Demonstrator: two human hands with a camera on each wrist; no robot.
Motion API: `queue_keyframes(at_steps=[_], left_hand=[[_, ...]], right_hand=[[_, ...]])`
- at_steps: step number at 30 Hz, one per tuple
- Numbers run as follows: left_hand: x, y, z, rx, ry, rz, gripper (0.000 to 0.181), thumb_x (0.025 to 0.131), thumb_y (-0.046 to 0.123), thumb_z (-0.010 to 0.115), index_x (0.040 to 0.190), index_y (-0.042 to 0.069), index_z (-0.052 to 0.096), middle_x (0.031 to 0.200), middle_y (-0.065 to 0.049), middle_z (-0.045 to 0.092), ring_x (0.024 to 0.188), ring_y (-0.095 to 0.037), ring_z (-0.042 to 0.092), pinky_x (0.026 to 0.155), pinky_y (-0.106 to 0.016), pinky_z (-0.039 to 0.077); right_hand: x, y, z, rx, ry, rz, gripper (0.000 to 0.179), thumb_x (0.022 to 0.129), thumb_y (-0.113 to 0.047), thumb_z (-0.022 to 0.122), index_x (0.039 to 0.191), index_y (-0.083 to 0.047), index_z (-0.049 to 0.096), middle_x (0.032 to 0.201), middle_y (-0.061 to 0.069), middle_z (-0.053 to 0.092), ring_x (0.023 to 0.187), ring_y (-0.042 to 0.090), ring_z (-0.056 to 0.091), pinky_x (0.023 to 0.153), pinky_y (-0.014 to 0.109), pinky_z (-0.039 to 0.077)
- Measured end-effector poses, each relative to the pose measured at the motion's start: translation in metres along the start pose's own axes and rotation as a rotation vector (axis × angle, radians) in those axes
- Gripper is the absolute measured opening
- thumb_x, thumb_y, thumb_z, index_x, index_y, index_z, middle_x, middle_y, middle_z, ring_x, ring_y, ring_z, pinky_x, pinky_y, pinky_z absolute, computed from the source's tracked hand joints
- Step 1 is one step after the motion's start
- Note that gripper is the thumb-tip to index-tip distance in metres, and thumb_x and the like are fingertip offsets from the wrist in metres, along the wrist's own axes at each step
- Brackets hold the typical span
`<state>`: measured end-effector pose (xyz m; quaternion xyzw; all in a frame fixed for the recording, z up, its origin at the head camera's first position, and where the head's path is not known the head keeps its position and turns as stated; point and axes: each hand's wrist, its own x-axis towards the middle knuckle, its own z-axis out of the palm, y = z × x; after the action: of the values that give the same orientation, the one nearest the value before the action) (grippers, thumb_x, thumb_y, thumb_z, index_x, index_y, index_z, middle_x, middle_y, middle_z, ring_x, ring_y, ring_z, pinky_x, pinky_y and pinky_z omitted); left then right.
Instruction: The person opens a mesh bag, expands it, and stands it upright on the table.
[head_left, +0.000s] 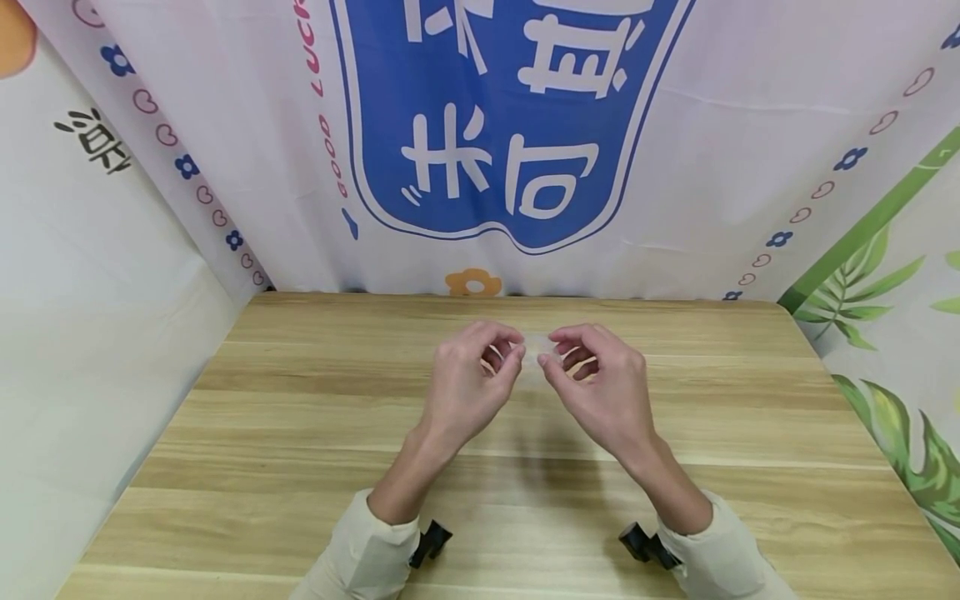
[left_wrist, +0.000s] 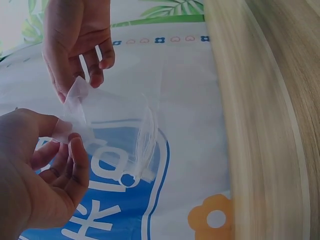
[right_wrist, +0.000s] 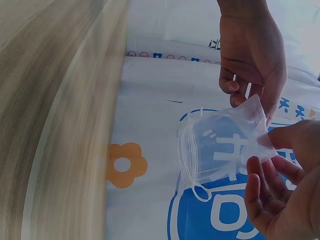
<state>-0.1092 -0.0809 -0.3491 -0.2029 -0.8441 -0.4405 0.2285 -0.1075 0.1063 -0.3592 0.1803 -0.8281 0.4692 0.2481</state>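
Note:
A small, sheer white mesh drawstring bag [right_wrist: 225, 145] hangs over the table between the two hands. My left hand [head_left: 471, 375] pinches one corner of its upper edge between thumb and forefinger. At the opposite corner, my right hand [head_left: 606, 383] pinches the mesh in the same way. White drawstring cords [left_wrist: 147, 135] gather at the bag's lower end, with a small loop [right_wrist: 202, 193] sticking out to the side. Through the thin mesh the printed cloth shows, and nothing appears inside. From the head view the bag is only a faint pale patch between the fingertips.
The wood-grain table [head_left: 300, 467] spreads beneath both forearms. A white curtain [head_left: 712, 167] with a blue printed panel rises at its far edge. Black wrist mounts [head_left: 431, 543] stick out from the cuffs. Leaf-printed cloth [head_left: 870, 292] hangs at the right.

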Motion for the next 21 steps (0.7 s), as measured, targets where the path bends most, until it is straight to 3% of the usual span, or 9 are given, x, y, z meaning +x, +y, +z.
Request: queue_keyframes(at_steps=[7,17,21], left_hand=[[0.0004,-0.0006,0.0008,0.001,0.03,0.023,0.004,0.092,-0.001,0.078,0.095,0.002,0.077,0.082,-0.008,0.073,0.065,-0.014,0.067,0.06,-0.019,0.059],[-0.001,0.0013,0.0023,-0.023,-0.011,0.021,0.004,0.095,0.003,0.078,0.099,0.003,0.078,0.081,-0.007,0.071,0.067,-0.016,0.07,0.059,-0.017,0.059],[-0.0005,0.0003,0.0013,-0.041,0.006,0.005,0.005,0.094,0.001,0.078,0.099,0.002,0.077,0.081,-0.009,0.071,0.067,-0.017,0.07,0.059,-0.018,0.059]], right_hand=[[-0.0004,0.0,-0.0009,-0.024,0.011,0.001,0.027,0.084,0.0,0.088,0.108,-0.003,0.077,0.09,0.009,0.077,0.072,0.016,0.074,0.062,0.021,0.061],[-0.0011,-0.0006,0.0009,-0.141,0.008,0.002,0.04,0.078,-0.008,0.095,0.113,-0.004,0.076,0.088,0.007,0.074,0.067,0.014,0.069,0.061,0.032,0.061],[-0.0006,-0.0017,-0.0015,-0.129,-0.014,0.031,0.044,0.078,-0.01,0.096,0.116,-0.004,0.075,0.09,0.008,0.074,0.07,0.016,0.071,0.062,0.034,0.063]])
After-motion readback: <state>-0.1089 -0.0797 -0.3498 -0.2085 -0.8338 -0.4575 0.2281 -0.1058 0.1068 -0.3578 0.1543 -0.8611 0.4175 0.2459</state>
